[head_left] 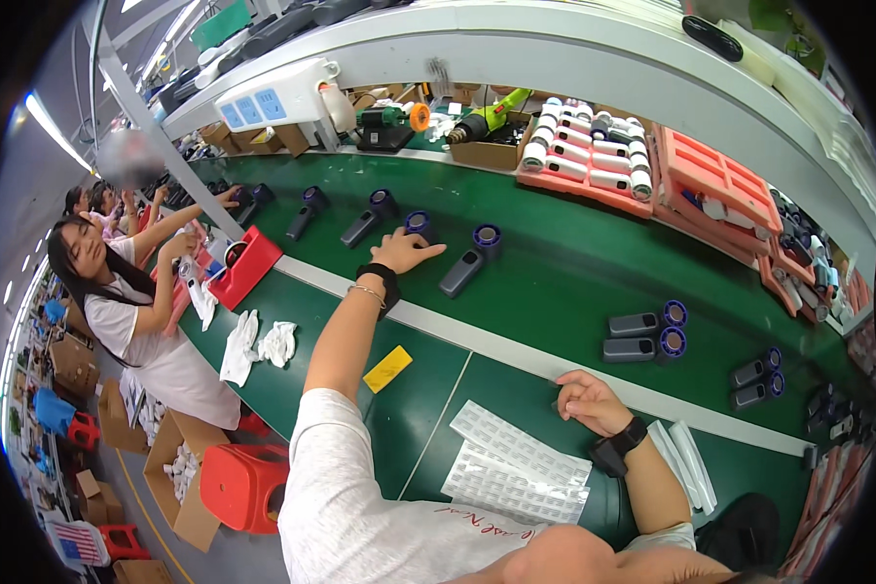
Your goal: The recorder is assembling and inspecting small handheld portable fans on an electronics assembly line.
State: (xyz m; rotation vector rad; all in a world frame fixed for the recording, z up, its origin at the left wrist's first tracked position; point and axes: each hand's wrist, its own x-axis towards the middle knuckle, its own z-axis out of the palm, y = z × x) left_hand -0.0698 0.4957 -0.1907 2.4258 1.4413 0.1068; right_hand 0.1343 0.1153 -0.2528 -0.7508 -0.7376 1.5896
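My left hand point(406, 252) reaches over the green belt with its fingers spread. Just beyond it is a grey handheld device with a purple ring head point(417, 222); the hand covers the rest of that device. To the hand's right lies another grey device point(463, 273), its round head pointing away. My right hand point(594, 403) is at the near edge of the belt, fingers curled inward; whether they hold something small is hidden. Below it lie white sheets of printed labels point(516, 465). A yellow card point(387, 369) rests on the table near my left forearm.
More grey devices point(632, 348) lie along the belt on both sides. Pink trays point(586, 156) of white devices stand at the back right. At left, a co-worker point(117, 282) reaches over the belt beside a red bin point(245, 268). White gloves point(241, 348) lie on the table.
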